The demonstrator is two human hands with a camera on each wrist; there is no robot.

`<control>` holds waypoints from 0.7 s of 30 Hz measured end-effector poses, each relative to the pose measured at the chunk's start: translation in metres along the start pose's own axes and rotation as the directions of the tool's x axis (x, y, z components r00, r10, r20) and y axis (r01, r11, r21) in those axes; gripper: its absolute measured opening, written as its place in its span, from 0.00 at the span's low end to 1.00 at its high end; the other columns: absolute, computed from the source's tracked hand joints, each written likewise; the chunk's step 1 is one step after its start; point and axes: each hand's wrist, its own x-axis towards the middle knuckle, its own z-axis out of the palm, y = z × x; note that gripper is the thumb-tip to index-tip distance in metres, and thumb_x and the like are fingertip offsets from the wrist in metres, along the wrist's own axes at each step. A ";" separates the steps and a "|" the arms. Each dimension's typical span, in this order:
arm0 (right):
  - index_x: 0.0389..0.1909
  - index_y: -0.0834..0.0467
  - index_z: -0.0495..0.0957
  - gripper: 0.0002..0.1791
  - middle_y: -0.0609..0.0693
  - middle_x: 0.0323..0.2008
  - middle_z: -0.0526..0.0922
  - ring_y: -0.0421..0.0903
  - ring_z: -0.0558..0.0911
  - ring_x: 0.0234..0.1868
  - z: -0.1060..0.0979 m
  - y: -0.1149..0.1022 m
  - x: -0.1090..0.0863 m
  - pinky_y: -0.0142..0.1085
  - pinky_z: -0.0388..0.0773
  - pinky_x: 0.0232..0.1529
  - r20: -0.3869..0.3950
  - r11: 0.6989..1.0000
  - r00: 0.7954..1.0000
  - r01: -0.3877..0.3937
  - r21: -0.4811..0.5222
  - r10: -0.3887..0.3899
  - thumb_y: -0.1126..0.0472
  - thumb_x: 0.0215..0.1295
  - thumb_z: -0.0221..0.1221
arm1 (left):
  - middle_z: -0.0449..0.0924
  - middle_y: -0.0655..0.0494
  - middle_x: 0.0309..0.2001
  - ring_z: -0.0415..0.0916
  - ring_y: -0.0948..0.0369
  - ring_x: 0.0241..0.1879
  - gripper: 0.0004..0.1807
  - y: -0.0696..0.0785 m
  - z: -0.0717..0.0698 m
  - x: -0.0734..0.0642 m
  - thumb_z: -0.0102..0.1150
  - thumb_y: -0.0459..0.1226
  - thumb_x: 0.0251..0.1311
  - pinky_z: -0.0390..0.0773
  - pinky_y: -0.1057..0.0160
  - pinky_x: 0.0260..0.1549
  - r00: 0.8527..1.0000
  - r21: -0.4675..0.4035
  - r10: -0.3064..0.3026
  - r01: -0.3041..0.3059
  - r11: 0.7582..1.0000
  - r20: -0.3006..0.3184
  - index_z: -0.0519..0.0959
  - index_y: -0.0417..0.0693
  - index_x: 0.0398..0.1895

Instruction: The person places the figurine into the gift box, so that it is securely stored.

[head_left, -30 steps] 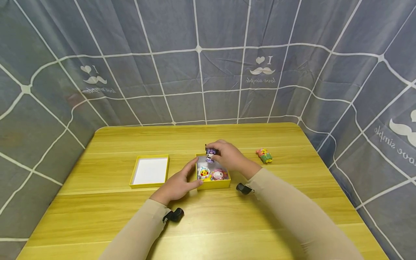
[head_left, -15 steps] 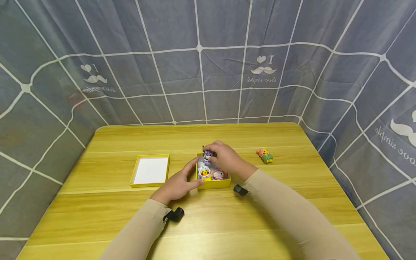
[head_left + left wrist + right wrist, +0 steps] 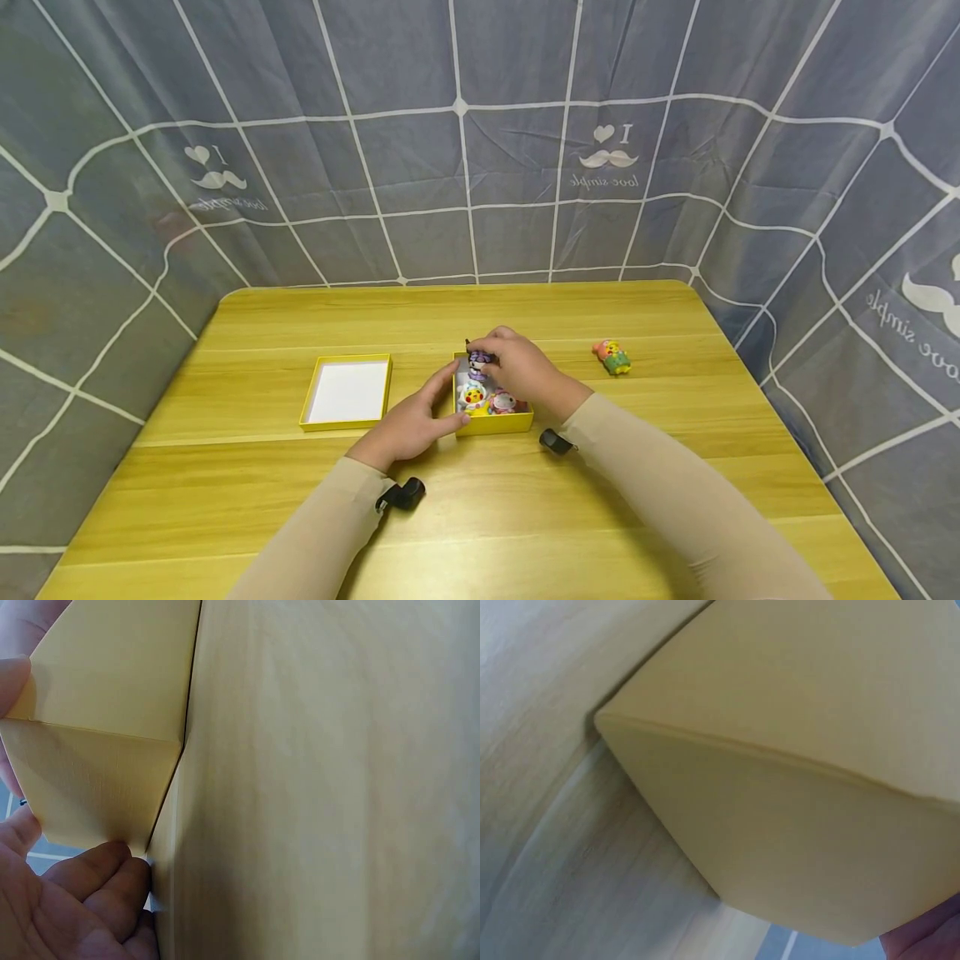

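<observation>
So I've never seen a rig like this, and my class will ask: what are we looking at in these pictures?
There is no machine here; somebody works bare-handed. The wide picture comes from a camera on their head, looking down at a wooden table. The two close ones come from wrist cameras and mostly show the outside of a yellow box. The left hand holds that box's left side; the right hand holds a purple figurine at its far left corner. A yellow-faced figurine and a pink figurine lie inside. Left of the box is a shallow tray; right, a green-clothed figurine.
</observation>
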 end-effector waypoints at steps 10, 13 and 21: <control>0.66 0.52 0.82 0.22 0.52 0.55 0.81 0.45 0.84 0.47 0.004 0.003 -0.003 0.38 0.86 0.51 -0.036 0.991 0.993 0.106 -0.083 -0.110 0.63 0.74 0.65 | 0.55 0.48 0.84 0.57 0.46 0.81 0.50 -0.001 0.001 0.002 0.63 0.62 0.68 0.60 0.39 0.78 1.000 0.008 0.009 -0.009 1.000 -0.003 0.46 0.77 0.86; 0.66 0.52 0.82 0.22 0.52 0.55 0.81 0.45 0.84 0.47 0.005 0.004 -0.004 0.38 0.86 0.51 -0.034 0.984 0.990 0.134 -0.113 -0.139 0.63 0.73 0.65 | 0.55 0.49 0.84 0.57 0.46 0.82 0.50 -0.001 0.001 0.001 0.63 0.62 0.68 0.60 0.39 0.79 1.000 0.003 0.009 -0.009 1.000 0.002 0.46 0.76 0.86; 0.68 0.51 0.81 0.23 0.52 0.57 0.83 0.46 0.85 0.48 0.004 0.006 -0.003 0.39 0.86 0.52 -0.008 0.984 0.991 0.131 -0.122 -0.133 0.63 0.74 0.65 | 0.54 0.51 0.84 0.56 0.49 0.82 0.51 0.002 0.000 0.000 0.65 0.60 0.68 0.59 0.41 0.80 1.000 -0.021 -0.005 0.006 1.000 0.010 0.45 0.76 0.86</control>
